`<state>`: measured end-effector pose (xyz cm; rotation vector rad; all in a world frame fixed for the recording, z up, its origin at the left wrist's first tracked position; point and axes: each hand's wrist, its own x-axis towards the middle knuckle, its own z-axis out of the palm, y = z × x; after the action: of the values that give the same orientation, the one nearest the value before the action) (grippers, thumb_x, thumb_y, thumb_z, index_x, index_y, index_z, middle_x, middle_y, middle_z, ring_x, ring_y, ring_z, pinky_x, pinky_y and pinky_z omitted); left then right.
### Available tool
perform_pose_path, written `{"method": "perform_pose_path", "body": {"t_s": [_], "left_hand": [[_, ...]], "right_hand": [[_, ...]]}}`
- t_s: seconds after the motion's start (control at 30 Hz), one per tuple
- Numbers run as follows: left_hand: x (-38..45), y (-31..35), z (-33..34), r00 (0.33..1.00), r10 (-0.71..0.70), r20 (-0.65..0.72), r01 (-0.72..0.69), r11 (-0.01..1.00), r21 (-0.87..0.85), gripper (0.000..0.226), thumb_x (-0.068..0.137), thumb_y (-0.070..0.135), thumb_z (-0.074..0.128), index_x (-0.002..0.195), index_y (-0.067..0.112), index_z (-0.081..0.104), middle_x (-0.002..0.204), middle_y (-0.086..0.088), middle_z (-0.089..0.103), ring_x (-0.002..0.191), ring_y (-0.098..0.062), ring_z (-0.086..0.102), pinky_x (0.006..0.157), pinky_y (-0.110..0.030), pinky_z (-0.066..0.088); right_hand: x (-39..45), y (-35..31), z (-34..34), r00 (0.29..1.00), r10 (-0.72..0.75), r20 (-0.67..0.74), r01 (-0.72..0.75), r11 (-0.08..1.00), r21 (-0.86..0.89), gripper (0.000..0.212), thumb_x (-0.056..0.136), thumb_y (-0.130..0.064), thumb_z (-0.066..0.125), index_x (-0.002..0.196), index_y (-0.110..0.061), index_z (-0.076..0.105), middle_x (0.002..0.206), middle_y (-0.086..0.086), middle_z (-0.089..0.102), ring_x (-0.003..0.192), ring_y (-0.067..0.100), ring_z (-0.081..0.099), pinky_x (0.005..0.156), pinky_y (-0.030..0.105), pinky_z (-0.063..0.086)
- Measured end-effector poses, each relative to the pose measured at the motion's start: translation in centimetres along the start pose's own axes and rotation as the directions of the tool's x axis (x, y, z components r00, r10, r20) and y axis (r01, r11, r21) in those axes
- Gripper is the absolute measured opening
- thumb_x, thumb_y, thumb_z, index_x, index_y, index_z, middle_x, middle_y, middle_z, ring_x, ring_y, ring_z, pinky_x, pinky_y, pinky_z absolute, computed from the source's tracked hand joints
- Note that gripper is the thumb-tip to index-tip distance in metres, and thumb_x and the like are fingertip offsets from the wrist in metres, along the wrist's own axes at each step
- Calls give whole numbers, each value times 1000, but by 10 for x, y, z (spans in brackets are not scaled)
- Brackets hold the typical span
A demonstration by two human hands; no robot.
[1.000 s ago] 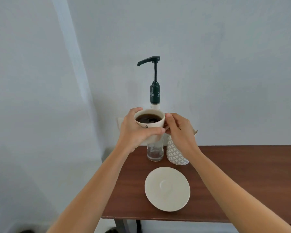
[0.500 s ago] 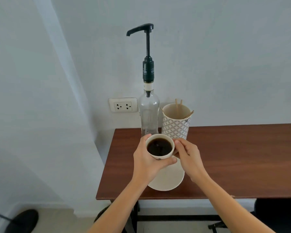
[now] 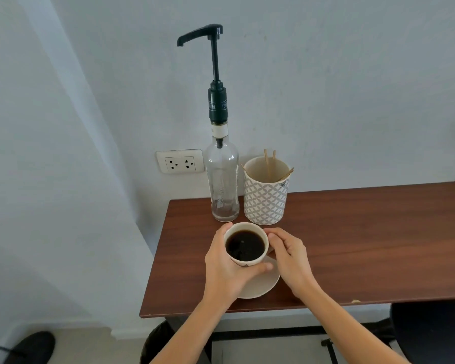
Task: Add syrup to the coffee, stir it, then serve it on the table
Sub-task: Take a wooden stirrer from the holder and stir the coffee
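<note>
A white cup of black coffee is held over the white saucer near the table's front left corner. My left hand wraps around the cup's left side and front. My right hand grips the cup's right side, where the handle is hidden under its fingers. I cannot tell whether the cup touches the saucer. Behind the cup stands a clear syrup bottle with a tall dark pump, its spout pointing left. A patterned holder with wooden stir sticks stands to the bottle's right.
The brown wooden table stretches to the right against a pale wall. A wall socket sits left of the bottle. Dark objects lie on the floor below the table's front edge.
Both hands have lowered the cup from up beside the pump bottle down to the saucer. My view has tilted down.
</note>
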<state>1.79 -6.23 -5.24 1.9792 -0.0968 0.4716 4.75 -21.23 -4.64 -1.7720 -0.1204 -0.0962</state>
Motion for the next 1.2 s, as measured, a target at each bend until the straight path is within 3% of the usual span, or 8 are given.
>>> {"method": "perform_pose_path", "body": {"t_s": [0.23, 0.37, 0.5, 0.67, 0.8, 0.97, 1.03, 1.2], "left_hand": [[-2, -2, -7, 994, -64, 88, 66, 998, -13, 111, 49, 54, 95, 137, 52, 28, 134, 24, 55, 127, 12, 48, 104, -8, 39], [-7, -4, -12, 987, -106, 118, 103, 994, 31, 104, 53, 53, 92, 118, 85, 16, 138, 26, 50, 135, -7, 47, 119, -46, 36], [-12, -15, -13, 984, -131, 124, 136, 990, -32, 93, 55, 75, 81, 126, 79, 21, 139, 32, 51, 137, -6, 46, 120, -56, 30], [-14, -18, -11, 983, -116, 142, 125, 990, -58, 90, 58, 82, 72, 130, 79, 17, 139, 45, 41, 138, 1, 41, 122, -54, 27], [-15, -22, -11, 981, -127, 145, 136, 989, -51, 91, 59, 83, 72, 131, 78, 17, 139, 44, 42, 136, 5, 42, 122, -48, 33], [-15, -25, -9, 982, -131, 137, 137, 990, -40, 91, 60, 80, 74, 133, 76, 18, 142, 37, 45, 137, 0, 43, 119, -43, 38], [-15, -27, -9, 980, -139, 140, 145, 989, -35, 92, 61, 80, 74, 134, 73, 19, 144, 35, 45, 138, -2, 43, 120, -45, 37], [-16, -29, -10, 974, -163, 156, 170, 985, -30, 97, 66, 73, 78, 145, 56, 24, 146, 28, 47, 140, -7, 44, 118, -49, 38]], "right_hand": [[10, -6, -13, 997, -37, -72, 37, 999, 2, 16, 98, -22, 58, 110, -28, 66, 102, -9, 74, 97, 3, 69, 88, 29, 57], [56, -36, -46, 966, -173, -194, 149, 980, -133, 40, 90, -14, 69, 126, -23, 53, 116, -2, 63, 99, 10, 65, 77, 14, 53], [106, -63, -73, 976, -206, 77, 215, 822, -528, 49, 89, -11, 69, 134, -25, 54, 125, -3, 40, 99, 17, 56, 78, 21, 48], [127, -86, -87, 945, -236, 226, 326, 695, -641, 12, 86, -6, 72, 96, -11, 76, 84, -1, 66, 73, 8, 61, 70, 11, 41], [136, -106, -91, 952, -246, 181, 305, 732, -610, 3, 87, -12, 73, 86, -13, 76, 77, -2, 70, 69, 6, 59, 66, 7, 43], [146, -125, -87, 969, -224, 105, 246, 826, -507, 6, 87, -23, 73, 81, -24, 73, 89, -16, 66, 84, 9, 57, 74, 22, 43], [148, -136, -87, 966, -257, -11, 233, 893, -385, 12, 86, -23, 73, 76, -29, 72, 89, -5, 72, 82, 20, 61, 78, 33, 48], [97, -186, -93, 795, -542, -271, 541, 837, -89, 20, 93, -11, 60, 82, -28, 62, 79, 1, 71, 75, 14, 69, 69, 28, 57]]}}
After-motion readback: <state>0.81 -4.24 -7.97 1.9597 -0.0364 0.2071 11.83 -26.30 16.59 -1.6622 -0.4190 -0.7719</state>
